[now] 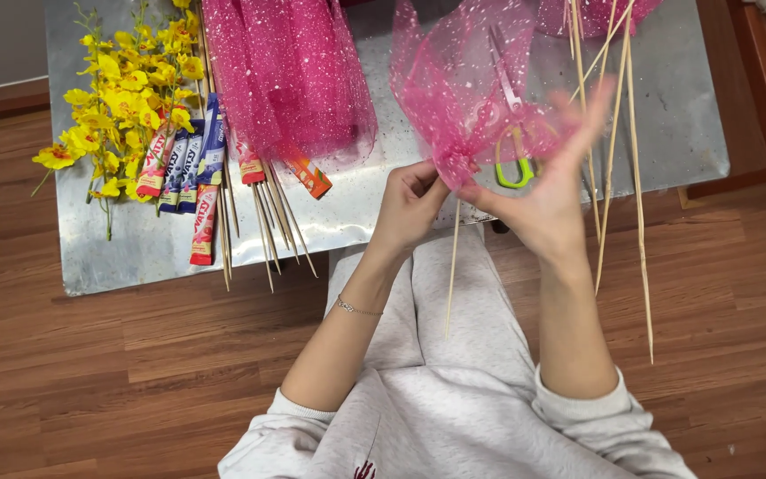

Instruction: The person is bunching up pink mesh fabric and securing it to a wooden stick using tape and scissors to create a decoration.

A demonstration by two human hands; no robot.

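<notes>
My left hand (410,206) pinches the gathered base of a piece of pink speckled mesh (454,89) around a thin wooden stick (451,275) that hangs down over my lap. To its right, my right hand (550,191) has its fingers spread against the mesh, pressing the fabric at the gathered point. The mesh fans up and out above both hands. Green-handled scissors (511,133) lie on the metal table (374,200) behind the mesh, partly seen through it.
Several long wooden sticks (636,177) lie over the table's right edge. At the left are yellow artificial flowers (121,98), snack bars on sticks (192,177) and finished pink mesh wraps (290,71). The floor is wood, with a wooden furniture edge (760,89) at right.
</notes>
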